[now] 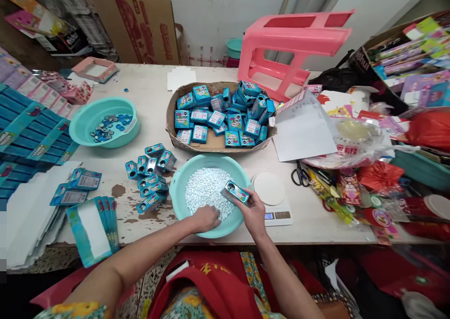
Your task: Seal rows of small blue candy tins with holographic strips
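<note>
A turquoise basin (176, 202) stands in front of me, part filled with small white candies (202, 188). My left hand (206, 218) dips into them at the near side, its fingers curled down and their tips hidden among the candies. Over the basin's right side, my right hand (253, 210) grips a small blue metal tin (236, 193) by its right end. The tin is tilted, with a round dark hole at its left end. Several similar tins (152, 185) with holes stand grouped left of the basin.
Behind the basin, a cardboard tray (211, 146) holds many blue tins. A second basin (128, 138) contains metal lids. Right lie a white scale (281, 216), scissors (300, 174) and packaging clutter; a pink stool (253, 52) stands behind. Flat display boxes (93, 230) lie left.
</note>
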Action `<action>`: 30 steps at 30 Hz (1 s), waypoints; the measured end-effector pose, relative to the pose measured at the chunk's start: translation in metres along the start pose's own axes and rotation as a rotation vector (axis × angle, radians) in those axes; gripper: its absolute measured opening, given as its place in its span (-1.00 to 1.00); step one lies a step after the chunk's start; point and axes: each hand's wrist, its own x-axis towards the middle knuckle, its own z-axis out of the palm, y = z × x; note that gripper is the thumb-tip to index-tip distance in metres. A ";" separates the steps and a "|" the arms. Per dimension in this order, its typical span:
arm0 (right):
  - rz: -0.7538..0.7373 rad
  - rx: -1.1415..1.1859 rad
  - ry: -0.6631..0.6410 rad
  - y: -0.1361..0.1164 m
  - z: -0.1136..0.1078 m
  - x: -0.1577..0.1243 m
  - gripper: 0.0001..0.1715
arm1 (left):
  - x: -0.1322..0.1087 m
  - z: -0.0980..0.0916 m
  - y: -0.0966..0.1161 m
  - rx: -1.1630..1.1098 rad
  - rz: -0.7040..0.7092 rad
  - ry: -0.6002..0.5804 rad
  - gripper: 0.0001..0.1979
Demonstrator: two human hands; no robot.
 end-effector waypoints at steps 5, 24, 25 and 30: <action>-0.124 -0.163 -0.074 -0.004 0.005 -0.005 -0.56 | -0.005 -0.017 -0.018 -0.126 -0.138 0.123 -0.75; -0.271 -0.277 -0.230 -0.024 0.034 -0.013 -0.65 | 0.016 -0.107 0.031 -1.771 -0.204 1.009 -0.62; -0.257 -0.272 -0.230 -0.025 0.032 -0.012 -0.65 | 0.016 -0.109 0.031 -1.784 -0.204 0.989 -0.62; -0.167 -0.114 -0.261 -0.030 0.019 -0.005 -0.64 | 0.008 -0.102 0.014 -1.657 -0.265 0.982 -0.62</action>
